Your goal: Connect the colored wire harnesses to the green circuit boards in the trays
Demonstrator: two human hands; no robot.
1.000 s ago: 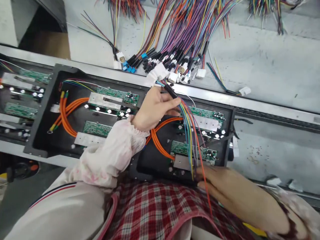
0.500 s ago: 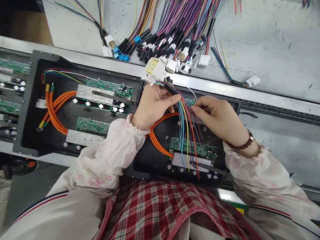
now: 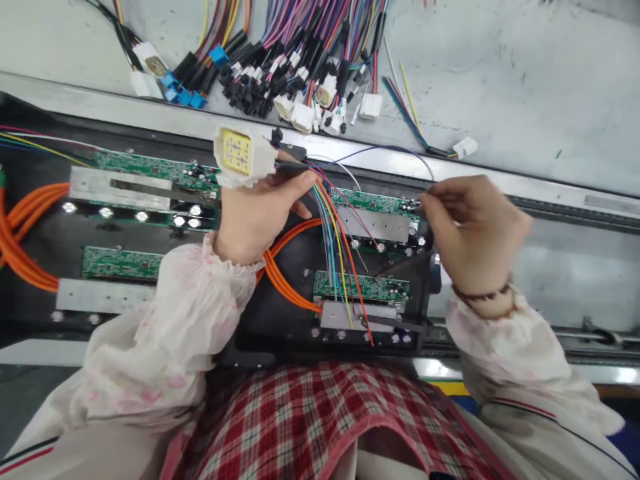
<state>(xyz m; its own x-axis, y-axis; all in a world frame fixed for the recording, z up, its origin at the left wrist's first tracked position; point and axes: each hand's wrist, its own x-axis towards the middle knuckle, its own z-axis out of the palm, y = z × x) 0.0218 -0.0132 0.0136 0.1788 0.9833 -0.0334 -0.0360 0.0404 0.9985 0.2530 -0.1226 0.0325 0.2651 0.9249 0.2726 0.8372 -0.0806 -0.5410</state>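
Above the black tray [image 3: 275, 341], my left hand [image 3: 260, 217] grips the wire harness [image 3: 325, 227] just below its white connector [image 3: 240, 157], coloured wires fanning down. My right hand [image 3: 473, 230] pinches narrowly near a thin purple wire [image 3: 395, 149]; I cannot tell whether it holds anything.

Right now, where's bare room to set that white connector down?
For the white connector in the left hand: bare grey bench, right of the wire bundles, above the metal rail. Crowded: those bundles, and the black tray with circuit boards and orange cables, under the right hand.
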